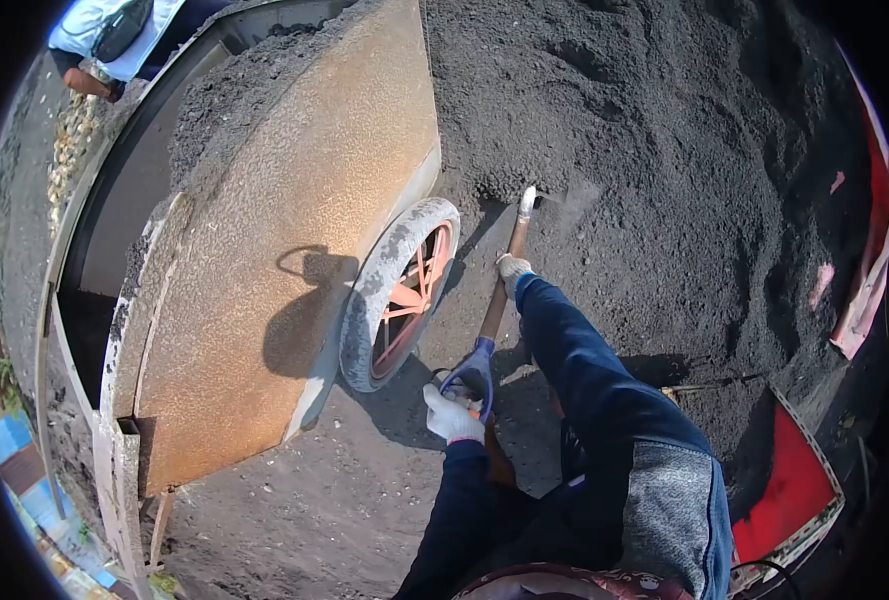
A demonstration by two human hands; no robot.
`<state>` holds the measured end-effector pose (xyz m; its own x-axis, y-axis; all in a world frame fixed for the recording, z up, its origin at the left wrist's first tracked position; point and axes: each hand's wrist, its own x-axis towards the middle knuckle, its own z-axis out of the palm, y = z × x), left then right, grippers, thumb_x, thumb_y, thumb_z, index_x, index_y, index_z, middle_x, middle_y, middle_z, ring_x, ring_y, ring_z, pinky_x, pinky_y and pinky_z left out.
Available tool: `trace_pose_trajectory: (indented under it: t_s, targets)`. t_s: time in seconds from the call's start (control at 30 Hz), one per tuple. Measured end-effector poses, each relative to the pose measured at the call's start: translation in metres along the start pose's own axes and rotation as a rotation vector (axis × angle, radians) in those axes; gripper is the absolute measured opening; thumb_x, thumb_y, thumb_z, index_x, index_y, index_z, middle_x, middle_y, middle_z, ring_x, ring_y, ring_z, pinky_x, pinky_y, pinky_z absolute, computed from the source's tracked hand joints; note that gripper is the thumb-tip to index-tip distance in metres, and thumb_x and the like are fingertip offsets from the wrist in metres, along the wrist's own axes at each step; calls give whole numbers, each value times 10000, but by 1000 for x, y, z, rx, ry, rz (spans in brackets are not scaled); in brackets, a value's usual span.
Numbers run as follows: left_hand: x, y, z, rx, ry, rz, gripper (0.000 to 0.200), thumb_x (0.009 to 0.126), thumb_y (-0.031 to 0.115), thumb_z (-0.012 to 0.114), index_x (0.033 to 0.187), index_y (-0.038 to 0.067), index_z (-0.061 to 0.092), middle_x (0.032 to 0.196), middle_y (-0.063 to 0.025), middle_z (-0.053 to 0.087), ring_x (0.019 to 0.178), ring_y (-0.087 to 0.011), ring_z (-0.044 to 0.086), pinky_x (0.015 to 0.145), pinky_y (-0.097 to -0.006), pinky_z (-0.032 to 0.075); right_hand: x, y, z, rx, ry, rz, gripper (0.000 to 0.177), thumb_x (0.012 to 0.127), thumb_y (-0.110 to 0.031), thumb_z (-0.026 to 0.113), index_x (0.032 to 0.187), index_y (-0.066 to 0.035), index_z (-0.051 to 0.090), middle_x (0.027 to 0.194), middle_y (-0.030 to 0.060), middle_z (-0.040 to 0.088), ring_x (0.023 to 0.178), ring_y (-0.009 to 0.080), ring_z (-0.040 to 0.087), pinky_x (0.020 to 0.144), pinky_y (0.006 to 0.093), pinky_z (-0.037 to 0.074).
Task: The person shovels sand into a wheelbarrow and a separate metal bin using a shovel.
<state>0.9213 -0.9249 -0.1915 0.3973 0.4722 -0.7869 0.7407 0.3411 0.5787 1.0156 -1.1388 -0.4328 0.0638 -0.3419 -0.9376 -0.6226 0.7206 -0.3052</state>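
My left hand (454, 414), in a white glove, is closed on the purple D-shaped grip of a shovel (495, 310). Further along the wooden shaft, my right hand (512, 272), also gloved, is wrapped around it. The shovel points away from me, and its pale metal socket meets a heap of dark sand (625, 170). Its blade is hidden there. Left of the shovel stands a cart (265, 240) with a rusty side panel and a spoked wheel (402, 295). Dark sand lies inside the cart.
A person (115, 50) in a light top is beyond the cart at the upper left. Red panels (790, 480) edge the right side. Dark, gritty ground (295, 510) lies by the cart. Shadows fall on the cart's side and the ground.
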Motion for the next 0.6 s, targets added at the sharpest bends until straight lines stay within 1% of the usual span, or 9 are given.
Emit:
trace_pose_trajectory:
  t_s: [0.07,0.17,0.23,0.3,0.4,0.5,0.53,0.57,0.6]
  targets:
    - [-7,3,0,49,-54,30,559,931,446,543,1064,-91,616,875,-126,635,635,-210,563,580,-341,471,33,18,-12,67,29,-57,227,897,-246,533,906,-38,623,768,143,621,594,289,619,529,434,482]
    - [39,-14,-39,215,-100,299,519,928,462,544,941,-51,625,724,-73,571,518,-161,484,436,-317,374,-33,14,-43,358,-73,-53,164,919,-197,504,902,-50,577,678,120,559,526,279,576,470,455,500]
    - [48,-1,-57,276,-107,290,480,936,467,535,775,17,572,614,-24,489,464,-131,440,398,-289,327,-76,15,-68,479,-83,-56,138,914,-179,511,896,-54,566,707,124,596,508,267,573,456,453,494]
    - [7,32,-67,330,-271,236,468,946,465,517,710,60,506,568,3,438,452,-114,411,417,-288,336,-126,21,-98,691,-60,-91,71,914,-149,523,911,-84,552,744,104,617,483,228,543,444,443,506]
    - [-1,68,-94,453,-480,278,479,937,510,536,789,54,529,648,-23,502,524,-135,488,455,-318,412,-195,47,-146,995,-81,-51,35,911,-118,527,945,-118,538,738,79,570,516,228,546,456,452,517]
    - [-30,108,-94,676,-608,686,503,951,439,519,1070,-41,611,779,-49,560,638,-154,567,525,-325,475,-263,85,-190,1242,-142,-56,34,921,-119,543,922,-118,509,704,51,549,533,221,555,518,465,539]
    - [-37,122,-88,719,-690,673,483,959,407,509,1075,-54,594,753,-63,550,559,-159,536,461,-308,440,-302,84,-203,1239,-10,-73,42,927,-125,537,914,-108,500,680,49,526,514,226,536,519,470,536]
    - [-44,137,-83,761,-774,660,463,967,376,500,1080,-67,576,727,-78,540,479,-164,504,397,-290,405,-331,89,-217,1371,-23,-94,50,928,-127,538,910,-102,499,681,50,519,521,226,535,527,471,537]
    - [-60,151,-64,716,-857,601,384,973,338,499,1031,-39,552,734,-81,519,497,-169,497,408,-292,407,-354,94,-230,1498,-47,-119,59,928,-130,539,906,-96,497,681,51,513,528,225,535,536,471,539]
